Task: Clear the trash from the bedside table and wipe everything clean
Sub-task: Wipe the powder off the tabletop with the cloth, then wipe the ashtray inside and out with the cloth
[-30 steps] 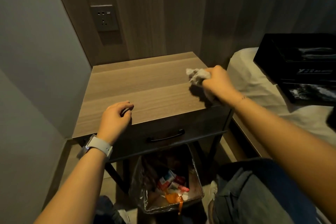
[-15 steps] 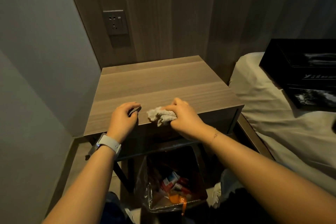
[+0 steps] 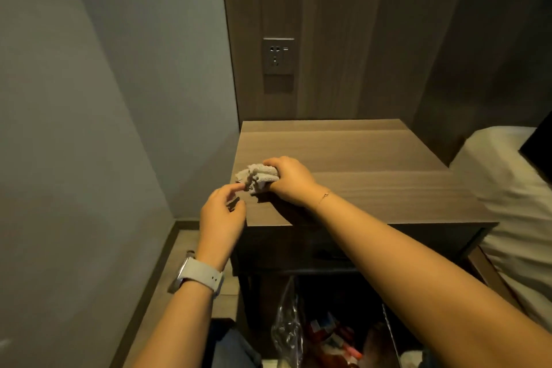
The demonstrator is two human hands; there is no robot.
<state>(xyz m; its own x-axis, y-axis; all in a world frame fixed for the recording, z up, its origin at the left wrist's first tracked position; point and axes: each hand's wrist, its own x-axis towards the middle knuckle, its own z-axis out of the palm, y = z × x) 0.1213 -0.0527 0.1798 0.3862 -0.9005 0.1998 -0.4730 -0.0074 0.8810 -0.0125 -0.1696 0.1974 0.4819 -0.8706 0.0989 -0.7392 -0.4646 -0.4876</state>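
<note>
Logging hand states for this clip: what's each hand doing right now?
Left hand: loosely curled, holds nothing, forefinger reaching to the cloth.
Right hand: grips the bunched cloth on the bedside table.

We found the bedside table (image 3: 373, 176) top bare behind and right of the right hand (image 3: 288, 181) and its cloth (image 3: 257, 178). The wall (image 3: 89, 128) closed the left side; the bed (image 3: 507, 176) bordered the right.

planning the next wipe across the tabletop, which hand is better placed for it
Right. The right hand already grips the cloth on the tabletop near its left edge, with bare surface stretching to its right. The left hand hangs off that edge, only a fingertip near the cloth.
</note>
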